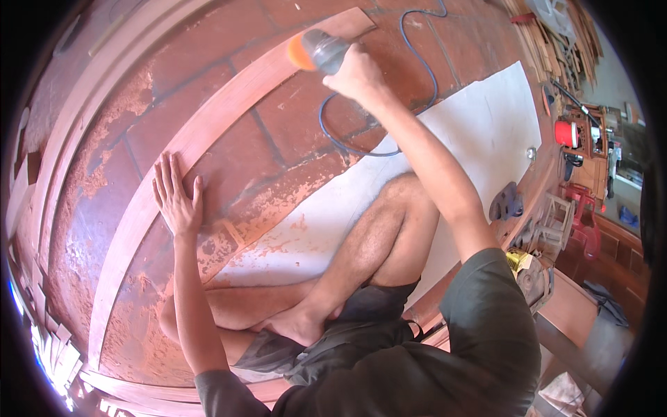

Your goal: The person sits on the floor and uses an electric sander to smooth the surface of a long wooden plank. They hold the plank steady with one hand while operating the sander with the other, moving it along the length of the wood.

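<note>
Gripping one power tool (326, 52) — right hand (358, 75); left hand (178, 201) on one board (240, 95).

The long plank (208, 121) lies on the floor (229, 167). On it rests the left hand (177, 198); the right hand (359, 73) holds a power tool (326, 50) over its far end. Right of the plank loops the cord (321, 119), partly on a sheet (479, 125). Boards (73, 111) lie left of the plank; well to its right stands a stool (589, 226).
</note>
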`<state>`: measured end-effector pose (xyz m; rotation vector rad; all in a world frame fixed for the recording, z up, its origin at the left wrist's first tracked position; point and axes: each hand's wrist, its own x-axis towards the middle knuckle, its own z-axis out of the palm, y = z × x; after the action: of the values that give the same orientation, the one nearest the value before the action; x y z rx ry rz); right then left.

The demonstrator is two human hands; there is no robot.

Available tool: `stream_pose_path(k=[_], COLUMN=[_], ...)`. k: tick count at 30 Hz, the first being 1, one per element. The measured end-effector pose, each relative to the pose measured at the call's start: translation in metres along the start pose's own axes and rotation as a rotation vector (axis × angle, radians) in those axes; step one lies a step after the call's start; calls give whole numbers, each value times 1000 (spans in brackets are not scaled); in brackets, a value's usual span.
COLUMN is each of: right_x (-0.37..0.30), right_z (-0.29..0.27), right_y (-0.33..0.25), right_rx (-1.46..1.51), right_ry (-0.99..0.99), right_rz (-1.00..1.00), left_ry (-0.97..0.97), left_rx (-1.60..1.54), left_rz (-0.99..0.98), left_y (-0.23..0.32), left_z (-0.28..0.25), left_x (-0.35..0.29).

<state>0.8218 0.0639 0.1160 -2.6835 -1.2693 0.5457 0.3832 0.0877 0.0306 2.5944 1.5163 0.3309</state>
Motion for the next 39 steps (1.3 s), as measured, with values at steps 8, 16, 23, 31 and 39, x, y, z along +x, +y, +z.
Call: stream_pose_path(k=[8,16,23,31,39], right_x=[122,68,84,118,35], right_z=[-41,-8,-30,-46,-15], right_y=[77,12,63,89,16], right_rx=[-128,-86,-102,-103,164], right_ry=[264,110,160,184,99], right_rz=[304,63,80,308,12], left_ry=[9,-14,-18,-32,-58], left_rx=[-22,11,-12,-1,-110], left_rz=[-3,-10,-19,-38,-56], left_y=[3,0,-2,2,-12], left_z=[5,-1,2,-2,5], left_x=[3,6,5,4,-3])
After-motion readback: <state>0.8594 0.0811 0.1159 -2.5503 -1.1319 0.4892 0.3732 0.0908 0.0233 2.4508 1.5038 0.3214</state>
